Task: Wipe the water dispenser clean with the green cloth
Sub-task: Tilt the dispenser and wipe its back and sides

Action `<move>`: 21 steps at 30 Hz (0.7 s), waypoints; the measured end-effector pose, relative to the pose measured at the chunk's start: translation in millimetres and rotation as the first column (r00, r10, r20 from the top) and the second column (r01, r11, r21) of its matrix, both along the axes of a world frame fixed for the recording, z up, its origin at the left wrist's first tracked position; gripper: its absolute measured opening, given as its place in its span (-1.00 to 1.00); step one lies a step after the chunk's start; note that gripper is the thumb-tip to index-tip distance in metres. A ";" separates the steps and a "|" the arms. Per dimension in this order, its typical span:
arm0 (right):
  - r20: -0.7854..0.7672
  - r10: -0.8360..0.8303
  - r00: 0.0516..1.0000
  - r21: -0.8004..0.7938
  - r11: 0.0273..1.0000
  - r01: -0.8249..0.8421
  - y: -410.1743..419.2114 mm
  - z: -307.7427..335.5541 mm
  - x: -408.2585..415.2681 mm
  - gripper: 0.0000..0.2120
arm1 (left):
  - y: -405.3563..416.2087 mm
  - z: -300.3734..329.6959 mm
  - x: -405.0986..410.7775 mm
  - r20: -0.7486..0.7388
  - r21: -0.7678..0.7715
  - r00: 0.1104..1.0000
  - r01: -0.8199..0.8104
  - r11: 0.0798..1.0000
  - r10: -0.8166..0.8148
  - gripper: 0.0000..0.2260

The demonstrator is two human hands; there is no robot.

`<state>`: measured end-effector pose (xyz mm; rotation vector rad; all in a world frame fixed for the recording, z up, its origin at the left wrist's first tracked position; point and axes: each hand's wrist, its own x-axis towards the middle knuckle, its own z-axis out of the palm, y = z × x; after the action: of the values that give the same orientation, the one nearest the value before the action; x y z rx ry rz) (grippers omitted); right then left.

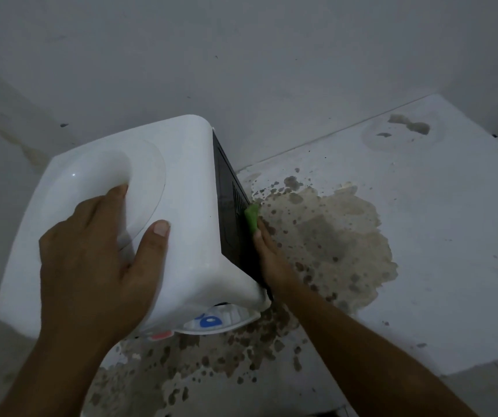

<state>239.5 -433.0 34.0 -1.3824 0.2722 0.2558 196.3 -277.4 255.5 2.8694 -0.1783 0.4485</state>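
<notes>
The white water dispenser [181,182] stands on a stained white counter, seen from above, with a black right side panel [231,218]. My left hand [97,260] grips its top, fingers curled into the round bottle well and thumb lying on the top surface. My right hand [267,254] presses the green cloth [252,216] flat against the black side panel, fingers straight along it. Only a small part of the cloth shows above my fingertips. Blue and red tap markings [208,320] peek out below the dispenser's front edge.
The white counter [422,236] carries a large brown patchy stain [326,236] right of and in front of the dispenser. A ring mark with a chipped patch [407,127] sits at the far right. A grey wall [241,55] rises close behind.
</notes>
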 end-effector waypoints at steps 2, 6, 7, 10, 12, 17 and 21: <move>-0.012 -0.016 1.000 0.031 0.999 0.016 -2.1 -5.0 33.0 -0.52 | 0.9 -0.6 0.7 -0.001 -0.012 1.000 0.003 1.000 -0.003 -0.38; -0.049 -0.004 0.999 0.036 0.999 0.005 -6.6 -18.0 72.6 -0.51 | -0.1 1.0 2.2 0.020 -0.030 1.000 -0.016 0.999 0.016 -0.39; -0.054 0.003 0.999 0.020 1.000 -0.002 -7.3 -19.1 74.2 -0.51 | -0.7 1.5 2.5 0.020 -0.030 1.000 -0.014 0.999 0.015 -0.39; -0.078 0.003 0.997 -0.009 1.000 -0.004 -4.2 -24.4 54.3 -0.50 | 0.3 2.5 2.8 -0.013 -0.027 1.000 -0.010 1.000 0.010 -0.37; -0.106 -0.012 0.994 -0.017 1.000 0.010 -0.4 -27.9 24.4 -0.50 | 0.2 3.3 2.5 -0.028 -0.028 1.000 -0.013 1.000 0.012 -0.37; -0.198 0.006 0.980 0.014 1.000 -0.003 6.0 -24.9 -79.2 -0.53 | 2.6 0.8 3.3 -0.030 -0.011 1.000 0.003 1.000 -0.003 -0.37; -0.185 -0.015 0.983 0.107 0.994 0.036 8.3 -14.9 -109.3 -0.64 | 3.9 -1.2 2.1 -0.034 -0.023 0.999 0.015 1.000 -0.016 -0.37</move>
<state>130.2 -424.7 19.1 -1.2475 0.4233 0.3731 198.3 -273.6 254.4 2.8490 -0.1885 0.3957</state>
